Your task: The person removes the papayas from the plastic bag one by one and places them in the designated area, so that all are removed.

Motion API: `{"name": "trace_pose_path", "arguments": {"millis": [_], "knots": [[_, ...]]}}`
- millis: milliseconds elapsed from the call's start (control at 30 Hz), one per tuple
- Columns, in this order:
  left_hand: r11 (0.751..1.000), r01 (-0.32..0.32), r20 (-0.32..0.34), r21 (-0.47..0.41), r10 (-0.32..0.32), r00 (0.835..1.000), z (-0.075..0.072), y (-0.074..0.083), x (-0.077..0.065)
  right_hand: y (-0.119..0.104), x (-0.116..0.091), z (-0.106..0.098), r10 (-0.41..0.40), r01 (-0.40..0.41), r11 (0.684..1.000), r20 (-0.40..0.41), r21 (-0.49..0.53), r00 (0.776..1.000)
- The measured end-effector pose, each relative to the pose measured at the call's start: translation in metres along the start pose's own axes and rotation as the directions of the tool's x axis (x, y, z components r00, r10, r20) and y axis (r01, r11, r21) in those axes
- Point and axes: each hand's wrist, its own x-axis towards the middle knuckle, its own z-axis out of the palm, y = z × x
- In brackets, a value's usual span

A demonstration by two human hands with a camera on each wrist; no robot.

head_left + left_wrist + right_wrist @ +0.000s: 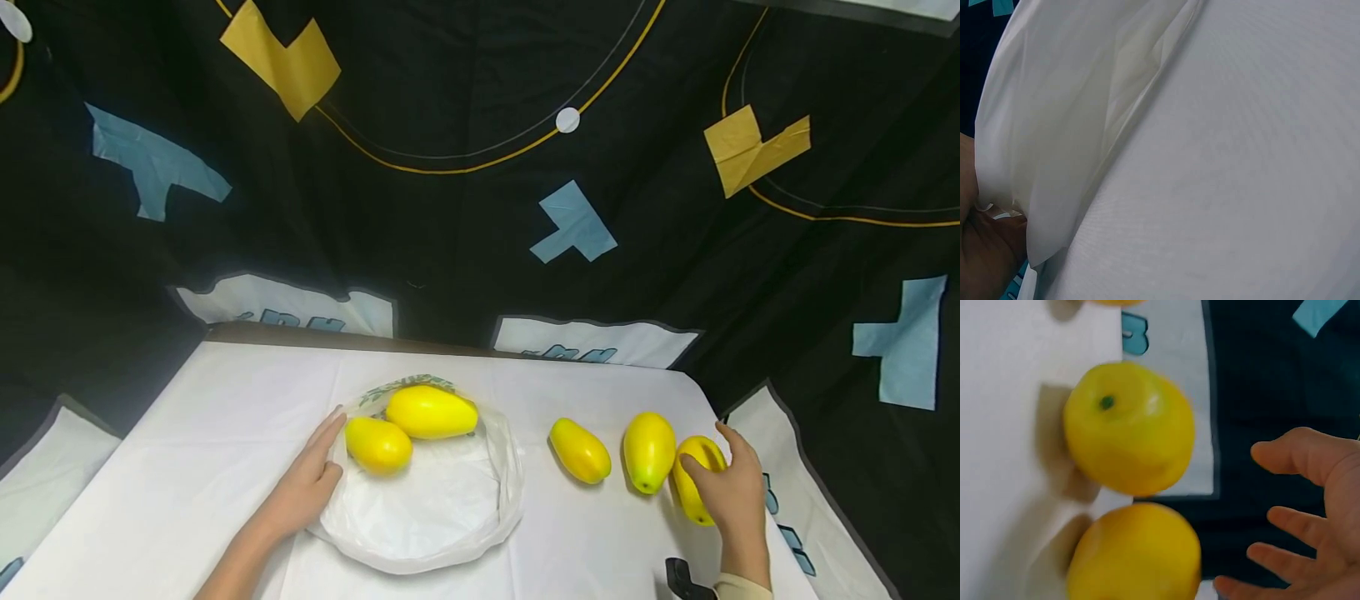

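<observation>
At the left rim of a white plastic bag (420, 558), my left hand (303, 492) holds the edge, thumb on the inner side. The left wrist view shows the bag's side (1060, 125) draped over that hand, hiding its fingers. Two yellow mango-like fruits, one at the back (431, 412) and one at the left (378, 446), lie inside the bag. My right hand (735, 487) hovers over the rightmost fruit (690, 500), thumb and fingers spread around it. A gap separates hand and fruit (1129, 425) in the right wrist view.
Two more yellow fruits, one nearer the bag (581, 451) and one in the middle (648, 450), lie on the white tabletop (570, 542). A black curtain (450, 250) with taped shapes stands behind. The table's right edge runs close by the right hand.
</observation>
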Motion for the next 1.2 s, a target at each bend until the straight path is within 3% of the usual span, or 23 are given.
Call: {"name": "trace_pose_path", "arguments": {"millis": [267, 633, 900, 1200], "knots": [[1.0, -0.004, -0.002, -0.011, 0.004, 1.0, 0.0, 0.0, 0.0, -0.034, -0.01, 0.004, -0.12, 0.124, 0.99, -0.05, 0.067, 0.991], [1.0, -0.009, 0.002, -0.014, 0.009, 1.0, -0.002, 0.005, -0.001, -0.064, -0.02, 0.006, -0.264, 0.274, 0.947, -0.082, 0.167, 0.961], [1.0, -0.009, -0.004, -0.007, 0.009, 1.0, -0.003, 0.006, -0.001, -0.076, -0.026, 0.018, -0.282, 0.282, 0.926, -0.038, 0.251, 0.959], [1.0, -0.003, -0.005, -0.017, 0.003, 1.0, -0.002, 0.005, -0.002, -0.093, -0.033, 0.031, -0.418, 0.411, 0.88, -0.022, 0.24, 0.908]]}}
